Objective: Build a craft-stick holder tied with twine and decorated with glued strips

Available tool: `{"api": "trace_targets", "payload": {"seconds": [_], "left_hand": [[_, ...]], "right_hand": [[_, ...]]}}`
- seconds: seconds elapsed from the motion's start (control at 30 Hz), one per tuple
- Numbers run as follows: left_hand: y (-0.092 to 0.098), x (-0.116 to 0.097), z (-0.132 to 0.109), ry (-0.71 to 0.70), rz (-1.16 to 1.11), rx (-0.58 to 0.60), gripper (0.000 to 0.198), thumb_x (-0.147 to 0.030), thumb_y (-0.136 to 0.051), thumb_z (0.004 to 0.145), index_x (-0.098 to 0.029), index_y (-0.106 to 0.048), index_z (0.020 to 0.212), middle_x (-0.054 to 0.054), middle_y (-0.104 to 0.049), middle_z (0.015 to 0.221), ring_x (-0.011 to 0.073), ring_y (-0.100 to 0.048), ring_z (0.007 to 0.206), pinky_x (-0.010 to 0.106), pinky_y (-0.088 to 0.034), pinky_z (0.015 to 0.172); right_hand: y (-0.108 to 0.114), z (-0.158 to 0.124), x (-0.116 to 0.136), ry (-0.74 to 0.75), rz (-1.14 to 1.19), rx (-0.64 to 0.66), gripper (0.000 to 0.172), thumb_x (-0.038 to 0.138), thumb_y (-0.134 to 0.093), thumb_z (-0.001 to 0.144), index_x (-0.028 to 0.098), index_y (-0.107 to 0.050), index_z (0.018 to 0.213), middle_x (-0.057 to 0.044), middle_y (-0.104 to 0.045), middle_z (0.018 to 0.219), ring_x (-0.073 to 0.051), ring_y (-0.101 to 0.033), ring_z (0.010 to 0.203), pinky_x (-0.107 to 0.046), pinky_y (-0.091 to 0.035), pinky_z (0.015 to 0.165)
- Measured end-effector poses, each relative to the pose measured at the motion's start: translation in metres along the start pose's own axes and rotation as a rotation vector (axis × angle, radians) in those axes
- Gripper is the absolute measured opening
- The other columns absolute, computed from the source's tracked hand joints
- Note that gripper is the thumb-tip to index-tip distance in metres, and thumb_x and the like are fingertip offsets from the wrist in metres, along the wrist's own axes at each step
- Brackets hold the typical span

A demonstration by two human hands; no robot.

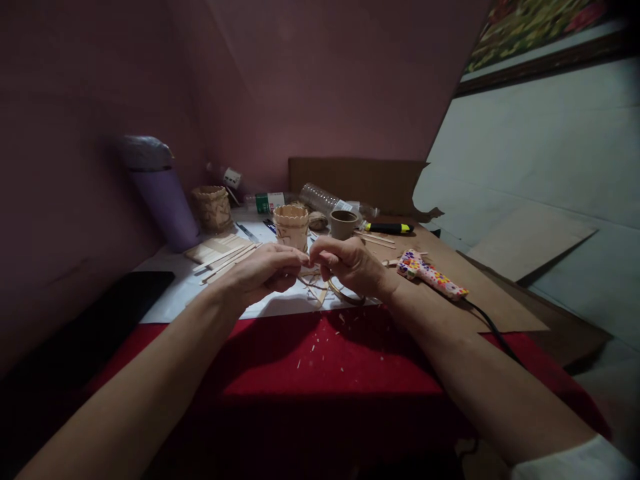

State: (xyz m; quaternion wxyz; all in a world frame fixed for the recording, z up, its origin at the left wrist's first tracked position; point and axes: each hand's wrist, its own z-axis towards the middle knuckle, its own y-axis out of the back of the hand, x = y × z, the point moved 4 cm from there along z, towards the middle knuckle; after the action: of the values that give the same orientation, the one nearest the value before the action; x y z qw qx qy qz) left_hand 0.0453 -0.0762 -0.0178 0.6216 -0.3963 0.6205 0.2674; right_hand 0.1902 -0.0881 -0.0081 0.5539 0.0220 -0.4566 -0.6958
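Observation:
My left hand (pixel 273 270) and my right hand (pixel 347 263) meet fingertip to fingertip above the front of the white paper. Both are closed in a pinch, and whatever sits between the fingers is too small to make out. Below them lie wooden stick scraps (pixel 318 293) and a ring-shaped item (pixel 345 293), partly hidden by my right hand. Just behind the hands stands a small wood-coloured cup (pixel 291 227) with a scalloped rim, beside a grey-brown cup (pixel 344 225). A pile of flat craft sticks (pixel 225 257) rests left of my left hand.
A flower-patterned glue gun (pixel 430 275) with a black cord lies on cardboard at right. Behind are a yellow-black cutter (pixel 390 228), plastic bottles (pixel 323 199) and a second decorated cup (pixel 211 208). A purple tumbler (pixel 163 197) stands left. Wood chips dot the red cloth (pixel 320 373).

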Motion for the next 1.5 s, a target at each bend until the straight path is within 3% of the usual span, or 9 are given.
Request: {"api": "trace_targets", "payload": {"seconds": [0.17, 0.4, 0.6, 0.67, 0.8, 0.97, 1.17, 1.3, 1.5], "left_hand": [[0.005, 0.001, 0.001, -0.013, -0.003, -0.023, 0.019, -0.021, -0.069, 0.066, -0.012, -0.056, 0.055, -0.007, -0.032, 0.046, 0.0008, -0.023, 0.038, 0.017, -0.012, 0.037], [0.005, -0.005, 0.003, -0.125, 0.233, -0.203, 0.015, -0.024, -0.067, 0.065, -0.012, -0.06, 0.06, -0.006, -0.04, 0.042, 0.0032, -0.029, 0.037, 0.019, -0.015, 0.037], [-0.004, -0.014, 0.001, -0.469, 0.918, -0.327, 0.008, -0.013, -0.059, 0.065, -0.012, -0.065, 0.061, -0.004, -0.049, 0.046, 0.0064, -0.036, 0.044, 0.02, -0.027, 0.045], [-0.008, -0.013, 0.0, -0.614, 1.164, -0.346, 0.012, -0.013, -0.056, 0.069, -0.013, -0.066, 0.062, -0.002, -0.052, 0.048, 0.0078, -0.039, 0.046, 0.022, -0.029, 0.048], [-0.012, -0.01, -0.004, -0.788, 1.457, -0.385, 0.019, -0.019, -0.052, 0.079, -0.014, -0.068, 0.069, 0.004, -0.063, 0.059, 0.0125, -0.05, 0.053, 0.026, -0.034, 0.054], [-0.015, -0.013, -0.009, -0.862, 1.517, -0.356, 0.023, -0.025, -0.048, 0.087, -0.015, -0.067, 0.077, 0.006, -0.07, 0.072, 0.0149, -0.06, 0.063, 0.026, -0.039, 0.061], [-0.017, -0.015, -0.013, -0.88, 1.549, -0.352, 0.022, -0.021, -0.046, 0.088, -0.017, -0.066, 0.08, 0.004, -0.069, 0.076, 0.0142, -0.059, 0.065, 0.025, -0.036, 0.061], [-0.017, -0.017, -0.014, -0.896, 1.587, -0.374, 0.029, -0.028, -0.043, 0.091, -0.016, -0.066, 0.08, 0.005, -0.065, 0.071, 0.014, -0.054, 0.062, 0.025, -0.033, 0.059], [-0.017, -0.017, -0.016, -0.914, 1.547, -0.315, 0.03, -0.026, -0.041, 0.092, -0.016, -0.068, 0.086, 0.007, -0.064, 0.075, 0.0142, -0.054, 0.065, 0.025, -0.035, 0.061]], "right_hand": [[0.001, 0.001, 0.003, 0.004, 0.078, -0.021, 0.011, 0.014, -0.045, 0.088, 0.019, -0.054, 0.085, 0.004, -0.055, 0.059, -0.008, -0.049, 0.054, -0.021, -0.039, 0.056], [-0.002, 0.006, -0.009, -0.293, 0.418, -0.085, 0.022, 0.005, -0.046, 0.079, 0.019, -0.048, 0.095, 0.007, -0.05, 0.055, -0.008, -0.044, 0.048, -0.019, -0.034, 0.047], [-0.004, 0.008, -0.014, -0.475, 0.487, -0.137, 0.005, 0.014, -0.047, 0.085, 0.017, -0.052, 0.085, 0.008, -0.043, 0.044, -0.006, -0.036, 0.038, -0.016, -0.023, 0.038], [-0.005, 0.006, -0.014, -0.585, 0.514, -0.145, 0.009, 0.015, -0.045, 0.086, 0.016, -0.052, 0.08, 0.008, -0.041, 0.039, -0.005, -0.03, 0.032, -0.016, -0.018, 0.034], [-0.01, -0.001, -0.013, -0.779, 0.66, 0.013, 0.014, 0.012, -0.045, 0.08, 0.015, -0.054, 0.069, 0.008, -0.039, 0.035, -0.004, -0.02, 0.028, -0.017, -0.012, 0.029], [-0.011, -0.005, -0.01, -0.769, 0.855, 0.199, 0.021, 0.015, -0.05, 0.077, 0.017, -0.045, 0.057, 0.01, -0.032, 0.037, -0.002, -0.016, 0.031, -0.015, -0.013, 0.03], [-0.008, -0.004, -0.009, -0.767, 0.897, 0.195, 0.018, 0.018, -0.051, 0.079, 0.016, -0.048, 0.062, 0.01, -0.034, 0.036, -0.003, -0.016, 0.03, -0.014, -0.014, 0.028], [-0.005, -0.004, -0.008, -0.752, 0.954, 0.229, 0.024, 0.021, -0.049, 0.083, 0.017, -0.047, 0.059, 0.01, -0.031, 0.035, -0.003, -0.017, 0.031, -0.013, -0.016, 0.028], [-0.005, -0.007, -0.014, -0.764, 0.998, 0.275, 0.024, 0.025, -0.053, 0.083, 0.017, -0.046, 0.061, 0.01, -0.034, 0.037, -0.003, -0.017, 0.031, -0.014, -0.017, 0.029]]}}
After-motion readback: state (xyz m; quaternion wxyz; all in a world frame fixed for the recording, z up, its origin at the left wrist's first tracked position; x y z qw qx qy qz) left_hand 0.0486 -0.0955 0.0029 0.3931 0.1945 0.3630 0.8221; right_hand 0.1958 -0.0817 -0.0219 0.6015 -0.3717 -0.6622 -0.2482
